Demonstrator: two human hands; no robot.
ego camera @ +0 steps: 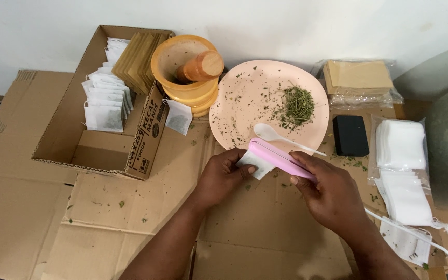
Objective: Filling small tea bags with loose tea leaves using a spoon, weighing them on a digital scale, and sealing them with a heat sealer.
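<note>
- Left hand (223, 176): fingers pinch a small white tea bag (255, 165), light, limp, easily torn; best held by its edge.
- Right hand (330, 194): fingers clamp the pink sealer (281, 158), rigid, over the bag's edge.

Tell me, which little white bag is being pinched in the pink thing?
The small white bag held by the left hand, clamped in the pink sealer the right hand presses. The other bags sit in the box or lie loose, untouched.

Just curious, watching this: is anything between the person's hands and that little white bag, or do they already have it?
Nothing visible is. The left hand pinches the white sachet directly, and the right hand holds the pink sealer closed over its edge, in front of the pink plate.
</note>
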